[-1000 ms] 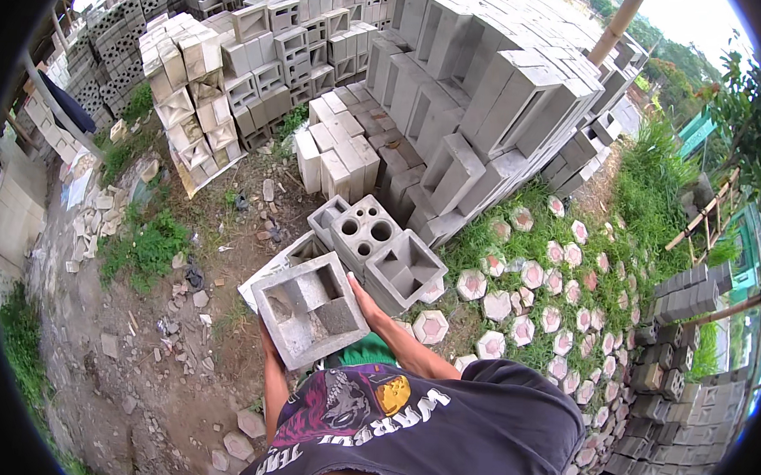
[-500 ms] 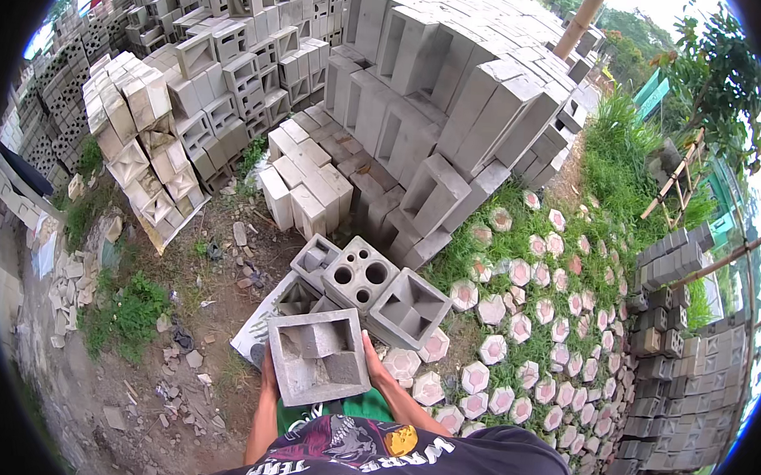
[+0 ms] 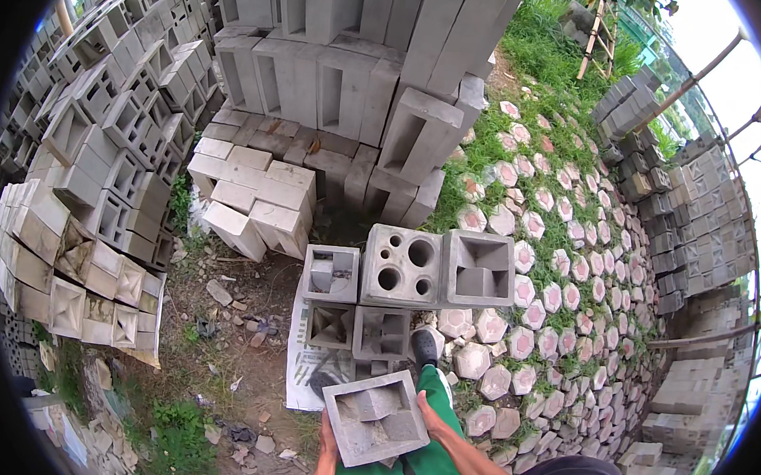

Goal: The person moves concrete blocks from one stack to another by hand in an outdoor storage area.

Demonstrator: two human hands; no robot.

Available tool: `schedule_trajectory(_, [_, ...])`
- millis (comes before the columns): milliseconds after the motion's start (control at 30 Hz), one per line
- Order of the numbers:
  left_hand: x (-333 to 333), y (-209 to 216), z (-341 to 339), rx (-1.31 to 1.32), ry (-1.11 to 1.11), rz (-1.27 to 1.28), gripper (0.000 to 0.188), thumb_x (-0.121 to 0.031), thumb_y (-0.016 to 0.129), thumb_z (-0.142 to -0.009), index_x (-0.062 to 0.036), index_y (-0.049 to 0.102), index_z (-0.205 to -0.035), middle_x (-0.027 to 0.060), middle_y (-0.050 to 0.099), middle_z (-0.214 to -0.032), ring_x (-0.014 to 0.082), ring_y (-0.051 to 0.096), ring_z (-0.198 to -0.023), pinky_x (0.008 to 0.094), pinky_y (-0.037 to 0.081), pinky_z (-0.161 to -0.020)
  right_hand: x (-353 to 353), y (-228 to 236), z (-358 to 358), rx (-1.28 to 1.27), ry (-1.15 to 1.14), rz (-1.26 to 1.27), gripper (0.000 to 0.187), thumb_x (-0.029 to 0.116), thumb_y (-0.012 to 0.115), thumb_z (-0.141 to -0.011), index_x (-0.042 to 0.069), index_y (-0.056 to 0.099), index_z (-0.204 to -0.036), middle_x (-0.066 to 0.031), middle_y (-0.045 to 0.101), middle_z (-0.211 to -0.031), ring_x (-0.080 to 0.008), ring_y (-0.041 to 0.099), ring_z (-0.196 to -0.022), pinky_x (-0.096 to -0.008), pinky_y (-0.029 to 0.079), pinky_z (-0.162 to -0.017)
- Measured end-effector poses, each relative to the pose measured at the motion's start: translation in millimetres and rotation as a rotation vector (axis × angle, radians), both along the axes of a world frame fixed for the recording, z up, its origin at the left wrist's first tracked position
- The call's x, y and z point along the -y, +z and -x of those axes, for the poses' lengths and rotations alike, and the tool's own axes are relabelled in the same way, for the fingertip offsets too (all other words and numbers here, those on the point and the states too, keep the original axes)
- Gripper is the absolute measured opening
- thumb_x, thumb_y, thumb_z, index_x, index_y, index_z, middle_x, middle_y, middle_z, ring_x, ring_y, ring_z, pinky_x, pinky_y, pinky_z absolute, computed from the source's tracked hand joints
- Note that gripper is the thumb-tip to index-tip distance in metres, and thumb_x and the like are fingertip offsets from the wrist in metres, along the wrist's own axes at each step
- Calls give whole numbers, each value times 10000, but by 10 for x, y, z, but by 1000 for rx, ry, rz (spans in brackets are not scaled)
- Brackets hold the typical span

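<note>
A grey square concrete breeze block (image 3: pixel 374 419) with a stepped hollow face is held low before my body, slightly tilted. My left hand (image 3: pixel 328 439) presses its left side and my right hand (image 3: pixel 429 417) its right side; most of the fingers are behind the block. Just beyond it stands a group of blocks: one with round holes (image 3: pixel 403 267), a stepped block (image 3: pixel 479 281) touching its right, and a smaller stepped block (image 3: pixel 333 273) on its left. Two more small blocks, one with a pyramid-like pattern (image 3: pixel 330 325) and another (image 3: pixel 381 333), are nearer me.
A white printed sheet (image 3: pixel 299 381) lies under the small blocks. My dark shoe (image 3: pixel 426 347) is beside them. Pale blocks (image 3: pixel 258 198) and a tall grey stack (image 3: pixel 346 81) rise ahead. Patterned blocks (image 3: pixel 78 265) stand left, hexagonal pavers (image 3: pixel 524 297) with grass right, rubble (image 3: pixel 223 294) on the ground.
My view has turned right and tilted lower, so the stacks shift left. The held block now sits nearer my legs, farther from the group, still between both hands.
</note>
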State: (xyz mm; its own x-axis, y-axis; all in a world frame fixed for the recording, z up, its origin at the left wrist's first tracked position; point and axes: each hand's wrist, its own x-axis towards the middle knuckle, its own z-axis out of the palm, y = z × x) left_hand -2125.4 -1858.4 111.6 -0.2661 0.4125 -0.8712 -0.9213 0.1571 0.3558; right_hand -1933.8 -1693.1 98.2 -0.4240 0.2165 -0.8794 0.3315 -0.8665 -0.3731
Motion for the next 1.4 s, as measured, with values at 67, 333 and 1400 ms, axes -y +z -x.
schedule_trajectory(67, [175,-345,74,5,-57,4,693,-583,355,-921,-35,431,-1339,133,525,-1264,250,524,-1117,355,435,-939,179,-216,14,23,21,98,908,732,290,-854,-12,387,-1366,-167,430,-1377,-280,433,-1254,-368,317,-1053])
schedule_trajectory(333, [635,-1557,180,-20,-176,70,697,-589,371,-915,-26,468,-1315,130,551,-1234,239,532,-1099,343,432,-932,355,-912,171,157,179,248,883,597,589,-799,-78,390,-1332,-200,471,-1329,-295,466,-1220,-387,340,-1042])
schedule_trajectory(1400, [-1745,-2065,477,-934,-1017,472,709,-388,734,-685,-44,506,-1261,248,640,-1021,410,604,-968,448,474,-844,-1155,-1945,398,401,59,-391,494,275,687,-677,-36,645,-1058,-136,662,-939,-202,599,-879,-313,437,-831])
